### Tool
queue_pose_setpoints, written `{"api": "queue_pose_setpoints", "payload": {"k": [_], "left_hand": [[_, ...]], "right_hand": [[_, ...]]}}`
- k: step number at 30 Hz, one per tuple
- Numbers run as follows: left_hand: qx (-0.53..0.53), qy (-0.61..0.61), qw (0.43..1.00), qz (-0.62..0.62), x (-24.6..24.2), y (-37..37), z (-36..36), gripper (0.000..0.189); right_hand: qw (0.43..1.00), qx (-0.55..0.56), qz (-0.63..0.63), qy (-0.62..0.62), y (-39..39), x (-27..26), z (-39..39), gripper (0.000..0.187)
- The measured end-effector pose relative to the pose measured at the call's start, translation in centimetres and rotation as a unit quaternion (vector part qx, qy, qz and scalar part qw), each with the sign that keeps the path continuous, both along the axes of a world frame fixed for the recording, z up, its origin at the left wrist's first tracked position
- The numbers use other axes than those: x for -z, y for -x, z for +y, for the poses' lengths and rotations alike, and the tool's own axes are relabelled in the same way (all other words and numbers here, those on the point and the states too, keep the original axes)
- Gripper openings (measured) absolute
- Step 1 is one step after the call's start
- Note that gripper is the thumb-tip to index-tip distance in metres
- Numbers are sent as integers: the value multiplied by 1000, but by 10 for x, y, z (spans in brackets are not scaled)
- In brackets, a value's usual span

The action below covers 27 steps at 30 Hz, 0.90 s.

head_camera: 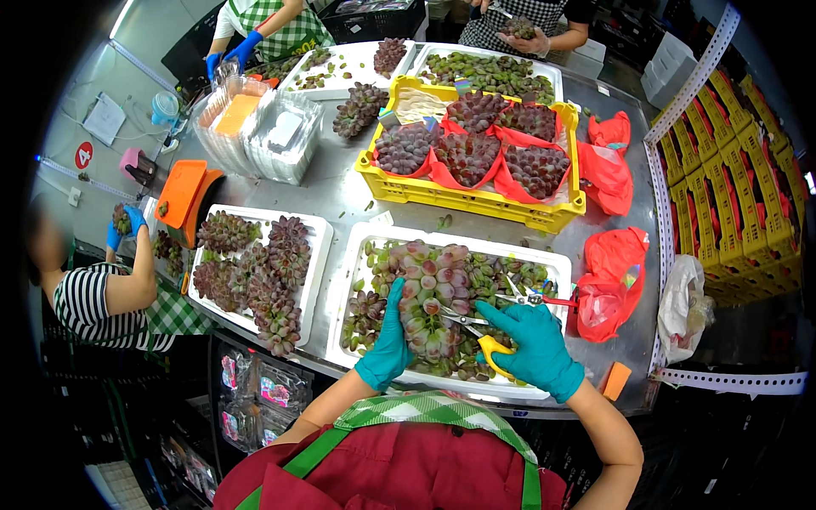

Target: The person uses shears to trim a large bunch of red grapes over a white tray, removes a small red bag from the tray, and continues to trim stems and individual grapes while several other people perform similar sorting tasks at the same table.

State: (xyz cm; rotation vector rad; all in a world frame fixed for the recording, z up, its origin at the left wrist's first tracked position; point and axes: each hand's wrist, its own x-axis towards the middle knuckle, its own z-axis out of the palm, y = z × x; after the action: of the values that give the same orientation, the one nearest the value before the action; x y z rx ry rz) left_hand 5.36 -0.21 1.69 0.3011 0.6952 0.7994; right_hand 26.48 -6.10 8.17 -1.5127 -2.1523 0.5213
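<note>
My left hand (390, 347), in a teal glove, holds a large bunch of reddish-purple and green grapes (437, 274) by its left side. My right hand (539, 350), gloved alike, grips yellow-handled scissors (492, 352). Their blades are parted and reach the right side of the bunch. Beneath lies a white foam tray (561, 268) with loose green grapes (526, 274) and a smaller dark cluster (366, 312) at its left. Red-handled snips (554, 300) rest across the tray's right rim, just above my right hand.
Beyond stands a yellow crate (472, 207) of red-wrapped grape bunches. Another foam tray (322, 255) of grapes lies left, near an orange scale (182, 191) and stacked clear containers (280, 140). Red wrappers (612, 274) and an orange block (616, 380) lie right. Co-workers handle items around the table.
</note>
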Motion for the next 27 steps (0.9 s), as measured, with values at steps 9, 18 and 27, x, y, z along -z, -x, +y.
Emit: {"api": "queue_pose_setpoints", "payload": {"k": [9, 18, 27], "left_hand": [[3, 27, 999, -30, 9, -3, 4, 57], [-5, 13, 998, -64, -2, -7, 6, 53], [3, 21, 993, -115, 3, -5, 6, 58]], "right_hand": [[994, 16, -86, -66, 2, -1, -5, 67], [997, 26, -56, -44, 8, 4, -9, 71], [998, 28, -42, -42, 11, 3, -9, 72]]}}
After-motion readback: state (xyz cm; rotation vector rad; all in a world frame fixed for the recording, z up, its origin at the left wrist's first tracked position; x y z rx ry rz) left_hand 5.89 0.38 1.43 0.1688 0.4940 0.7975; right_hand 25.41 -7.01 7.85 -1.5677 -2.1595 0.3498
